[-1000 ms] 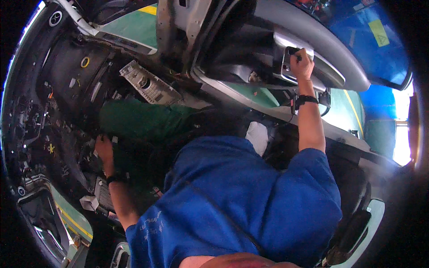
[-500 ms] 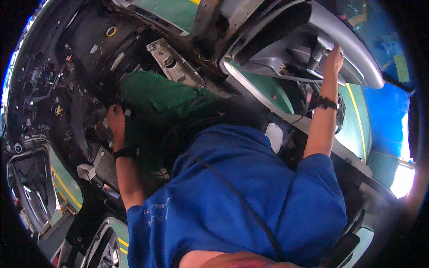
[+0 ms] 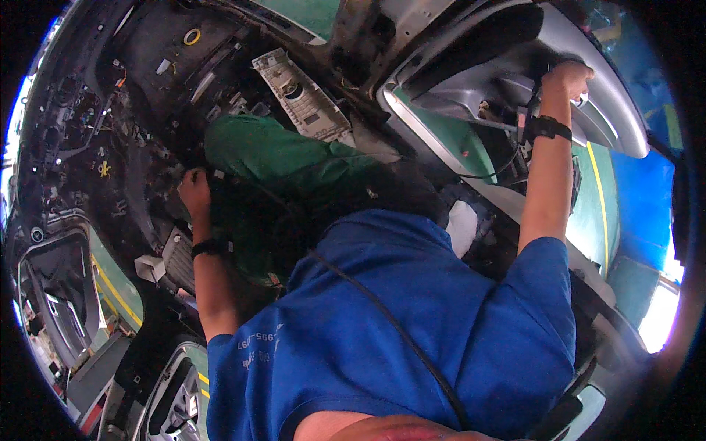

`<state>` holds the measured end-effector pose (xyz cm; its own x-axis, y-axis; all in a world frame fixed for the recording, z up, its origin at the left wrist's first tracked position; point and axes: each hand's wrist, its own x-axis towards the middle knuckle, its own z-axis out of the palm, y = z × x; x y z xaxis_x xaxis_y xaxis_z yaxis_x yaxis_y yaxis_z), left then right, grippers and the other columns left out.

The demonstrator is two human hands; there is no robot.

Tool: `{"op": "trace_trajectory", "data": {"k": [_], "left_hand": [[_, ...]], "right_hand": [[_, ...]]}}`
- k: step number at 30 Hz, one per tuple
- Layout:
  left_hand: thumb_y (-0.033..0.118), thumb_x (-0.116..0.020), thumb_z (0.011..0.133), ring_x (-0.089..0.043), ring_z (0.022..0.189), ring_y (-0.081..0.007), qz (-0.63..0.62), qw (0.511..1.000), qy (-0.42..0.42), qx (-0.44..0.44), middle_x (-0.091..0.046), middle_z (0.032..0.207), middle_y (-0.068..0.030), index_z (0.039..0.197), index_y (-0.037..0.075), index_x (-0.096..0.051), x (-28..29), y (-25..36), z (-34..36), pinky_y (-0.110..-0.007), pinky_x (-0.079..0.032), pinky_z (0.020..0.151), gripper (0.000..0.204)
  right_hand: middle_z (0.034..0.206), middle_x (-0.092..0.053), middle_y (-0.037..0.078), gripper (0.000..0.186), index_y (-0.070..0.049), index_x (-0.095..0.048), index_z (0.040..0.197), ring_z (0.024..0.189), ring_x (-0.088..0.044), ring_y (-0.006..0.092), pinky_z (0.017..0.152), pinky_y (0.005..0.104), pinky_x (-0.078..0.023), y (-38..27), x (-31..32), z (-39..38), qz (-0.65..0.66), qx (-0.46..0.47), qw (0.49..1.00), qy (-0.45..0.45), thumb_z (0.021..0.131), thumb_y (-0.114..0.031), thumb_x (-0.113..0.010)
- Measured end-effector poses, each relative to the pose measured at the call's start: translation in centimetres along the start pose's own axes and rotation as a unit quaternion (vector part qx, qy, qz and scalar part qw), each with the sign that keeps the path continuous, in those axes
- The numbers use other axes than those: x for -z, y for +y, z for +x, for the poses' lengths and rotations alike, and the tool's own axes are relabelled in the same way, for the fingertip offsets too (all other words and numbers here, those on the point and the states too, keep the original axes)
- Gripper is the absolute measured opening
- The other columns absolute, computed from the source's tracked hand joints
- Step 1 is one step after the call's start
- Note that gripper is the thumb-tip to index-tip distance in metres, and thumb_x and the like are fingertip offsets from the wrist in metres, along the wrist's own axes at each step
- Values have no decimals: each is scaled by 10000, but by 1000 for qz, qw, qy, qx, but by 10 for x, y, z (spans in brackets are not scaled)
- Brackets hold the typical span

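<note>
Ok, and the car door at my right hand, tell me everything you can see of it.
The car door stands open at the upper right, green floor showing past its edge. Its inner side, smooth and plastic-looking, is black and grey, with a broad, curved silver-grey band and a recess. Your right hand touches it, hiding what lies beneath; whether it grips a handle, I can't tell.

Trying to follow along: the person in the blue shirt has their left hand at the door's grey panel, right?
Not quite: the head view shows the person's right hand at the door's grey panel; the shirt is blue.
</note>
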<state>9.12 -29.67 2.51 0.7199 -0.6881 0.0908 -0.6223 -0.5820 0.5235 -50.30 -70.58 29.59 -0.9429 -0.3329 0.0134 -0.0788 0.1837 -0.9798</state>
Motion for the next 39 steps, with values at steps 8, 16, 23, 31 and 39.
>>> {"op": "trace_trajectory", "data": {"k": [8, 16, 23, 31, 39], "left_hand": [[278, -585, 885, -631, 948, -389, -13, 1000, -14, -12, -684, 1010, -192, 1015, 39, -694, -8, -45, -9, -418, -486, 834, 292], [300, -573, 902, -631, 881, -397, 45, 998, -33, 15, -674, 974, -203, 1016, 42, -679, -14, -67, -5, -449, -481, 782, 301], [289, -592, 882, -634, 872, -383, 43, 995, 31, -84, -679, 965, -183, 988, 54, -681, -33, -67, -6, -439, -485, 781, 272], [278, -588, 894, -630, 901, -380, -23, 998, 17, -58, -683, 982, -190, 1024, 31, -680, -28, -54, -3, -439, -478, 825, 293], [282, -560, 918, -617, 938, -391, 86, 976, 47, -196, -680, 1015, -209, 1088, 11, -673, -22, -67, -1, -434, -473, 837, 339]], "right_hand": [[1306, -496, 302, 596, 93, -371, 1322, 1155, -551, 437, 931, 498, -497, 20, -14, 42, 16, -7, 1000, -20, 976, -390, -407], [1296, -474, 370, 671, 102, -402, 1324, 1144, -546, 485, 957, 536, -465, 31, -11, 52, -38, 36, 998, -23, 964, -462, -338], [1347, -449, 344, 710, 57, -386, 1389, 1209, -507, 462, 1011, 526, -419, 32, -4, 56, -70, 75, 991, -83, 971, -504, -268], [1219, -508, 314, 487, 41, -497, 1210, 1113, -524, 448, 940, 504, -410, 33, -18, 70, -125, 150, 980, -24, 960, -358, -372], [740, -658, 178, 189, 12, -649, 772, 663, -623, 296, 604, 436, -442, 70, -43, 116, 342, 114, 916, -174, 867, -65, -504]]}}
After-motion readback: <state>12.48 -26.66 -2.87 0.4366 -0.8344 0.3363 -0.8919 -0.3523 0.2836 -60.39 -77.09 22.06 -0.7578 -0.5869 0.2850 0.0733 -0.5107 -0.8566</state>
